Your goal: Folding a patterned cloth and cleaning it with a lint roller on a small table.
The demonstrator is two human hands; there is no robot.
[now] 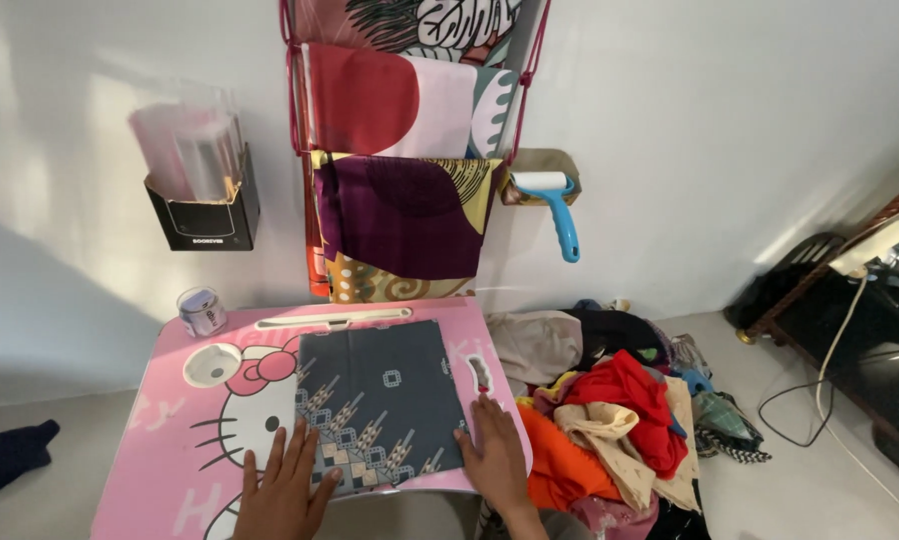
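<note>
A folded dark grey cloth with a pale geometric print point(380, 400) lies flat on the pink cartoon-printed counter point(170, 440), between the 2 hands and reaching away from their fingers toward the wall. Beyond the fingertips, at the counter's far edge, runs a long cream slot point(332, 319); further to the left of it stand a small clear round jar point(202, 311) and a white round cup recess point(213, 364). Right of the right hand's fingers, off the counter, a heap of mixed clothes in red, orange, beige and black point(610, 420) covers the floor. On the wall above hang patterned fabrics on a pink rack point(405, 160), a blue-handled lint roller point(553, 205) and a black wall box of clear sleeves point(198, 185). Nothing stands between the hands and the cloth.

The left hand point(285, 490) lies palm down, fingers apart, resting on the cloth's near left corner. The right hand point(495, 455) lies palm down too, fingers loosely together and pointing away, pressed on the cloth's near right edge where it meets the counter. Neither hand clamps anything.
</note>
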